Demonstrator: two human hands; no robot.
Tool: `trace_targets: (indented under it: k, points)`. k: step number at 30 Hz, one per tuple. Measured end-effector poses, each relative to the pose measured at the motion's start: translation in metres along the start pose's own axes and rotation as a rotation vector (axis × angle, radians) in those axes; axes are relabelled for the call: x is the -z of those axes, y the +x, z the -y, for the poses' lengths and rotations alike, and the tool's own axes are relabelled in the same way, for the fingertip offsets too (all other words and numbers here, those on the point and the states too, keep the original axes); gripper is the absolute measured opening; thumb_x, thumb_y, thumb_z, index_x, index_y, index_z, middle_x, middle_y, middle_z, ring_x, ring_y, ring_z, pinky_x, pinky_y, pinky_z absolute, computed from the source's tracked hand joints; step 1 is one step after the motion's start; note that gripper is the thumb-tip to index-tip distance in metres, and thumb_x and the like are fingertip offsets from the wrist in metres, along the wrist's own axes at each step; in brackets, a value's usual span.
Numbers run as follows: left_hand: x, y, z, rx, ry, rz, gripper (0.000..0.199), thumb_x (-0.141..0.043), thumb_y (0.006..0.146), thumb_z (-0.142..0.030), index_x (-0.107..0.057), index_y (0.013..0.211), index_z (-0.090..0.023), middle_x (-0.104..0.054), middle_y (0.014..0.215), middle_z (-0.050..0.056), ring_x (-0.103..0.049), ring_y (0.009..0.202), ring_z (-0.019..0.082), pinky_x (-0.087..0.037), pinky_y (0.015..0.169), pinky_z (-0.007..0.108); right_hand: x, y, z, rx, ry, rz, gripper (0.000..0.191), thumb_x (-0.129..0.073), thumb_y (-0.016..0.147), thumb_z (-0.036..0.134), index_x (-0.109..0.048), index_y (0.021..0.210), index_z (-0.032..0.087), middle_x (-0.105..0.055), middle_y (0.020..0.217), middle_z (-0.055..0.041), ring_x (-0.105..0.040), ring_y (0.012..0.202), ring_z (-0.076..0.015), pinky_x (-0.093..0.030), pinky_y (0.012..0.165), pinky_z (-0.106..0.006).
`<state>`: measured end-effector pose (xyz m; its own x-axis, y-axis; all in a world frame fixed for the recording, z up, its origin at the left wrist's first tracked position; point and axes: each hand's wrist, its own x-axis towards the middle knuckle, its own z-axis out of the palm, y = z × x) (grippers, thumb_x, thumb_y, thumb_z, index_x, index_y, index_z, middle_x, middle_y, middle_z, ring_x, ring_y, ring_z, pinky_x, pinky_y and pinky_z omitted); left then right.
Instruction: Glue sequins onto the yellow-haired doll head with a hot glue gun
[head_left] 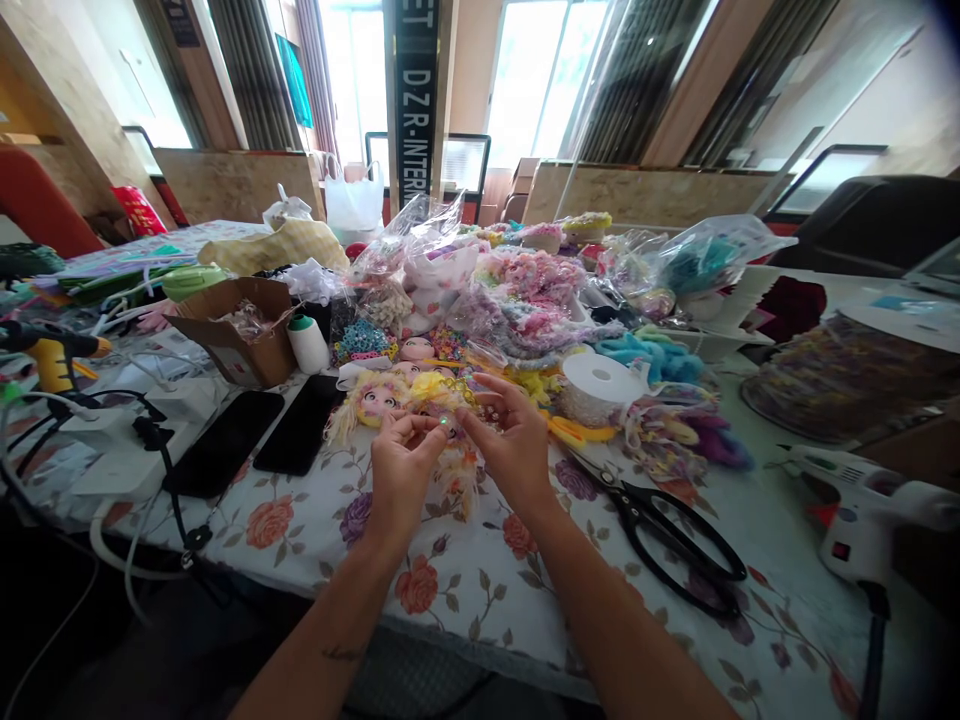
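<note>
My left hand [405, 462] is closed in a pinch, its fingertips at a small shiny piece [444, 422] with a greenish glint. My right hand [514, 440] faces it, thumb close to the same piece, index finger curved over a yellow-haired doll figure [439, 388]. Pale fluffy strands hang from the figure between both hands. Just left of it lies another doll head [377, 398] with light yarn hair and big painted eyes. A further doll face [417, 348] shows behind. What exactly the fingertips grip is too small to tell.
Black scissors [671, 540] and orange-handled scissors [581, 432] lie right, near a white spool [601, 385]. A glue gun [855, 510] is far right. Two black phones [225, 440], a cardboard box [244, 335], a white bottle [308, 346] and cables are left. Colourful yarn [525, 295] is piled behind.
</note>
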<state>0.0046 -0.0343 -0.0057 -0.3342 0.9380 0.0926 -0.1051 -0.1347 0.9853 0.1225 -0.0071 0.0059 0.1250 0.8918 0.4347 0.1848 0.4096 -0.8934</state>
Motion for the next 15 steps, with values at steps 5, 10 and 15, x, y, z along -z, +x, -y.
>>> trace_targets:
  k: [5, 10, 15]
  points:
    - [-0.0024, -0.0002, 0.001, -0.004, 0.002, -0.049, 0.016, -0.071, 0.063, -0.031, -0.068, 0.066, -0.015, -0.062, 0.069, 0.002, -0.058, 0.071, 0.017, -0.044, 0.072, 0.028, -0.0015, -0.0009, -0.002, 0.042, 0.017, -0.028, 0.037, -0.072, 0.071, 0.024, -0.064, 0.107, 0.022, -0.067, 0.089, -0.003, -0.064, 0.083, -0.0182, -0.051, 0.076, -0.031]
    - [-0.0024, 0.0005, 0.0026, -0.013, 0.019, -0.062, 0.012, -0.068, 0.064, -0.028, -0.068, 0.065, -0.015, -0.06, 0.07, 0.002, -0.057, 0.074, 0.018, -0.044, 0.074, 0.029, -0.0032, -0.0025, -0.0012, 0.063, 0.013, -0.039, 0.036, -0.072, 0.071, 0.023, -0.064, 0.107, 0.022, -0.067, 0.088, -0.0027, -0.063, 0.081, -0.0174, -0.051, 0.077, -0.031]
    - [-0.0015, 0.0, 0.002, -0.039, 0.06, -0.058, 0.009, -0.066, 0.067, -0.025, -0.067, 0.064, -0.016, -0.06, 0.076, 0.002, -0.056, 0.081, 0.019, -0.042, 0.078, 0.029, -0.0039, -0.0037, -0.0011, 0.077, 0.013, -0.043, 0.036, -0.071, 0.072, 0.022, -0.064, 0.107, 0.022, -0.067, 0.088, -0.0025, -0.063, 0.082, -0.0173, -0.051, 0.077, -0.031]
